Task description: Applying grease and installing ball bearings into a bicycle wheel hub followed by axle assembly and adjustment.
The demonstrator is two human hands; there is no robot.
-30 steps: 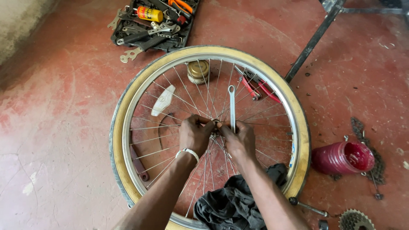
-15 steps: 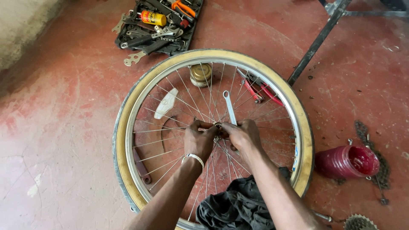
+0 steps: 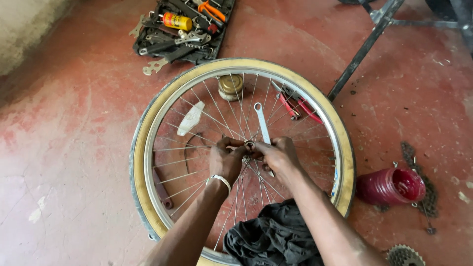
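Note:
A bicycle wheel with a cream tyre (image 3: 148,123) lies flat on the red floor. Both my hands meet at its hub (image 3: 249,146) in the middle of the spokes. My left hand (image 3: 225,160), with a pale bracelet on the wrist, pinches the hub from the left. My right hand (image 3: 280,153) grips the lower end of a silver spanner (image 3: 261,123), whose ring end points away from me over the spokes.
A black tool tray (image 3: 182,29) with spanners, pliers and an orange can lies at the top. Under the spokes lie a brass tin (image 3: 230,86), a white piece (image 3: 191,118) and red-handled pliers (image 3: 295,106). A dark cloth (image 3: 271,236), a red tub (image 3: 391,186), a chain (image 3: 419,167), a sprocket (image 3: 405,256) and a black stand leg (image 3: 362,47) surround the wheel.
The view has drifted slightly, so the wheel sits a little lower in frame. My hands stay at the hub; the spanner has turned slightly to lean left.

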